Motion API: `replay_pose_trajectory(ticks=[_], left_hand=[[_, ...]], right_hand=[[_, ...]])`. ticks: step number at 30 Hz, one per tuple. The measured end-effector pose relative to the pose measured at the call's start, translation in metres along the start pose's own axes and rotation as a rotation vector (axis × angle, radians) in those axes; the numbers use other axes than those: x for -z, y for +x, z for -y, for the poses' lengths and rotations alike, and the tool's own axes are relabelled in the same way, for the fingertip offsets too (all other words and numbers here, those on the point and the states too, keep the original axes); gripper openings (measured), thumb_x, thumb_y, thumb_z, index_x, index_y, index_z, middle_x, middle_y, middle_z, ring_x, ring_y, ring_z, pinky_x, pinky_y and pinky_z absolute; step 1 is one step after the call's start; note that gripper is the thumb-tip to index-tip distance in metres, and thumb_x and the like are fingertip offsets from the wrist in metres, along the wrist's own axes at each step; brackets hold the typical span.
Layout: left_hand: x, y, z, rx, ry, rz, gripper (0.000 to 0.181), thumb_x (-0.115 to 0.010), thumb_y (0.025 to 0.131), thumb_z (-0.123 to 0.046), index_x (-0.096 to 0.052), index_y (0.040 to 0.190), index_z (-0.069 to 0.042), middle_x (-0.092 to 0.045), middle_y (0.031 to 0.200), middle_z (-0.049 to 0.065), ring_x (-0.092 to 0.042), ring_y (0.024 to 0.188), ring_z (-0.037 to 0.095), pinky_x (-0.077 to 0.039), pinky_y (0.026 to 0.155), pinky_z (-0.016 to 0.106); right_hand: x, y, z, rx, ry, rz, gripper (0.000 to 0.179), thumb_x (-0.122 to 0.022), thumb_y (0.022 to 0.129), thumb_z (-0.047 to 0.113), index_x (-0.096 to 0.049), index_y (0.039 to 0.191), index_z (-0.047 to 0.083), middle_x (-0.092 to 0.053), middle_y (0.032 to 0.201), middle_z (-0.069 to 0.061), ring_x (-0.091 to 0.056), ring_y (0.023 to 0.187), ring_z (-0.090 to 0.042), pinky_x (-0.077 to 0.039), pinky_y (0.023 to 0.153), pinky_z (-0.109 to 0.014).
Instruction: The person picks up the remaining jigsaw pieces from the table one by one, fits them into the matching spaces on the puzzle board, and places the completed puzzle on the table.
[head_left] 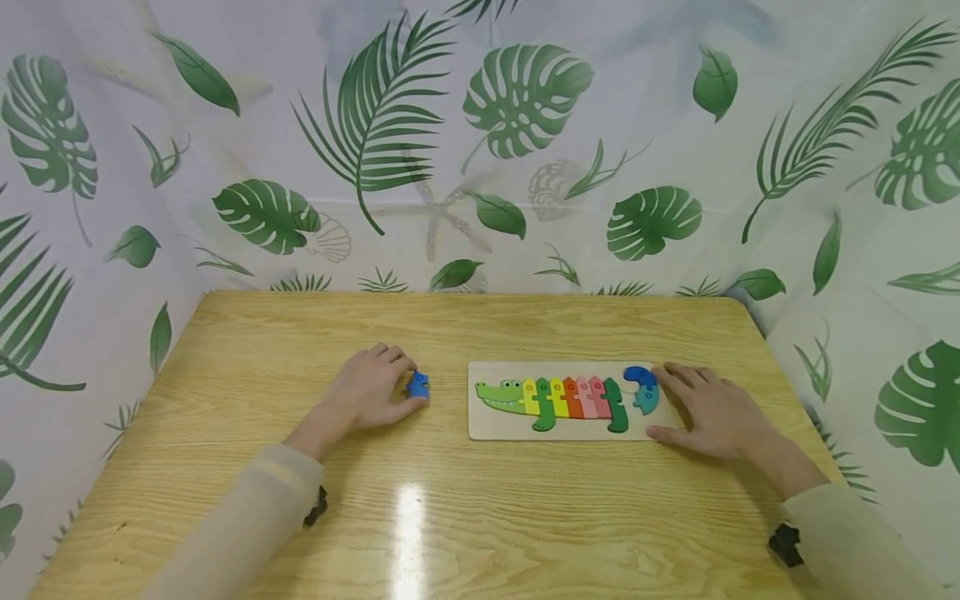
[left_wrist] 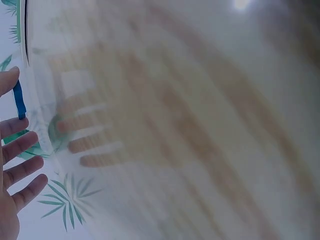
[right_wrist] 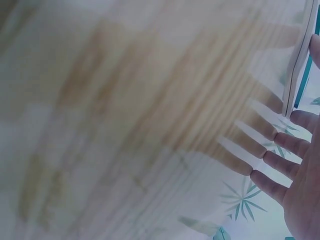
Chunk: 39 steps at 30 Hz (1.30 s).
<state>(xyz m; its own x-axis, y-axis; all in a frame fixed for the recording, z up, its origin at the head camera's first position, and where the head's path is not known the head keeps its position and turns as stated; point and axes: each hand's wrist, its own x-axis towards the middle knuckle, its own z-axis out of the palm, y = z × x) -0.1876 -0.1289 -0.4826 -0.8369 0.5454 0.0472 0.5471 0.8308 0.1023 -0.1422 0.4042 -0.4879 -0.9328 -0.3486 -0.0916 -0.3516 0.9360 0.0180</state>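
My left hand [head_left: 371, 386] pinches a small blue puzzle piece [head_left: 418, 385] between thumb and fingers on the table, left of a wooden puzzle board. In the left wrist view the blue piece [left_wrist: 19, 100] stands on edge between thumb and forefinger. The pale board [head_left: 480, 429] bears a crocodile of coloured pieces: green head, yellow, orange, pink, red and green body parts, and a blue curled tail [head_left: 645, 390]. A gap shows between the last green piece and the tail. At the board's right end my right hand [head_left: 712, 412] rests, thumb and forefinger spread, touching its edge.
The wooden table [head_left: 480, 517] carries the board and the loose piece. A white cloth [head_left: 465, 142] with green leaf prints hangs behind and at both sides. Both wrists wear a dark strap fitting.
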Motion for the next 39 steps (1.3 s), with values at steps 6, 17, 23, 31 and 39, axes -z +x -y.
replay_pose_trajectory(ticks=[6,17,23,31,39], left_hand=[[0.0,0.005,-0.012,-0.017,0.008,-0.034,0.064,-0.062,0.096,-0.065,-0.07,0.13,-0.013,-0.071,0.129,0.007,-0.065,0.121,0.029,-0.057,0.105,0.047],[0.006,0.02,-0.042,-0.039,-0.01,-0.086,0.063,-0.064,0.096,-0.065,-0.07,0.13,-0.013,-0.071,0.131,0.007,-0.066,0.121,0.028,-0.057,0.104,0.046],[0.007,0.031,-0.06,-0.051,-0.021,-0.073,0.065,-0.06,0.097,-0.067,-0.069,0.133,-0.015,-0.071,0.131,0.006,-0.065,0.122,0.027,-0.057,0.104,0.044],[0.008,0.043,-0.08,-0.07,-0.039,-0.053,0.065,-0.062,0.096,-0.067,-0.07,0.132,-0.014,-0.072,0.13,0.005,-0.065,0.122,0.026,-0.057,0.104,0.042],[0.005,0.057,-0.1,-0.075,-0.005,0.003,0.063,-0.059,0.097,-0.07,-0.069,0.134,-0.02,-0.07,0.134,0.001,-0.063,0.125,0.023,-0.056,0.105,0.041]], right_hand=[[0.0,0.0,0.0,-0.005,0.001,0.007,0.104,-0.059,0.089,0.08,-0.04,0.162,0.009,-0.046,0.161,-0.024,-0.046,0.144,-0.052,-0.044,0.111,-0.072],[-0.002,0.001,-0.002,-0.004,-0.011,0.008,0.105,-0.058,0.09,0.081,-0.039,0.163,0.009,-0.046,0.161,-0.024,-0.046,0.144,-0.052,-0.043,0.111,-0.073],[-0.003,0.002,-0.003,-0.002,-0.016,0.013,0.105,-0.058,0.09,0.081,-0.039,0.163,0.008,-0.046,0.161,-0.025,-0.046,0.144,-0.052,-0.044,0.111,-0.072],[-0.003,0.002,-0.002,0.001,-0.021,0.019,0.105,-0.058,0.089,0.081,-0.039,0.163,0.008,-0.046,0.161,-0.025,-0.047,0.143,-0.053,-0.045,0.111,-0.072],[0.001,0.001,0.001,-0.003,-0.009,0.021,0.104,-0.06,0.089,0.08,-0.039,0.162,0.008,-0.046,0.16,-0.025,-0.046,0.143,-0.052,-0.044,0.11,-0.072]])
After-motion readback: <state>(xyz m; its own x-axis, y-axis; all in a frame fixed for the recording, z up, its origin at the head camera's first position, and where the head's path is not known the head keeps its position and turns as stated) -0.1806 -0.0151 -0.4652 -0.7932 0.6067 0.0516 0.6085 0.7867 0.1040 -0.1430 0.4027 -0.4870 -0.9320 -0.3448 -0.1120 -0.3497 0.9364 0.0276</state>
